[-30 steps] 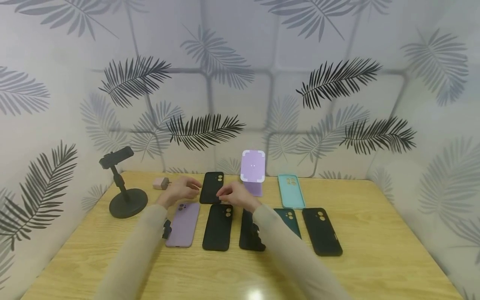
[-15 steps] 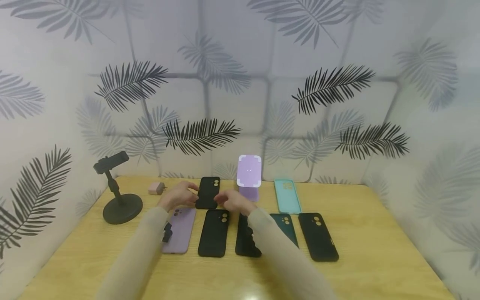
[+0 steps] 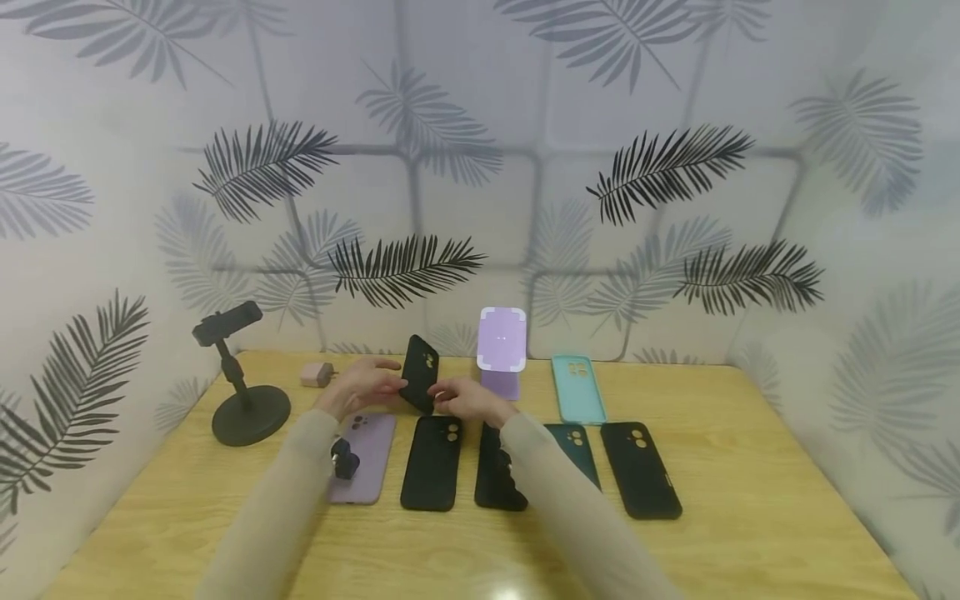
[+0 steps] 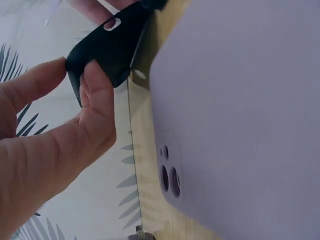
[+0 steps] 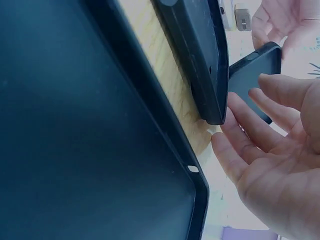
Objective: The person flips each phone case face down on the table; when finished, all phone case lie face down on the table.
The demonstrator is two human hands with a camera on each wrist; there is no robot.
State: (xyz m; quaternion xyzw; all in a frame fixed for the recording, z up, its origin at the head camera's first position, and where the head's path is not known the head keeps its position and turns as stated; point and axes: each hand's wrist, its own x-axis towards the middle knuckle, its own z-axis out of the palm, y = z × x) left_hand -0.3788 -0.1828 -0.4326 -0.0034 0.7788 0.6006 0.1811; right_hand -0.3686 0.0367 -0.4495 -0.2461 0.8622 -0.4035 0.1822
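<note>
My left hand (image 3: 362, 387) pinches a black phone case (image 3: 420, 375) by its left edge, between thumb and fingers. The case stands tilted up off the wooden table, its two camera holes at the top right. In the left wrist view, the thumb and fingers close on one corner of the case (image 4: 107, 52). My right hand (image 3: 472, 398) is at the lower right edge of that case, fingers fairly straight. In the right wrist view, the right hand's fingers (image 5: 257, 125) overlap the case (image 5: 252, 80). A lilac phone case (image 3: 369, 467) lies under my left wrist.
A row of phone cases lies in front: a black case (image 3: 431, 467), another partly under my right arm, a dark teal case (image 3: 576, 446) and a black case (image 3: 641, 471). Behind stand a lilac stand (image 3: 501, 342) and a turquoise case (image 3: 579, 392). A black phone holder (image 3: 247, 408) and pink charger (image 3: 317, 374) are left.
The black case between my hands has gone from lying flat to standing tilted, its left edge raised. My left hand has taken hold of it; my right hand has stayed close by.
</note>
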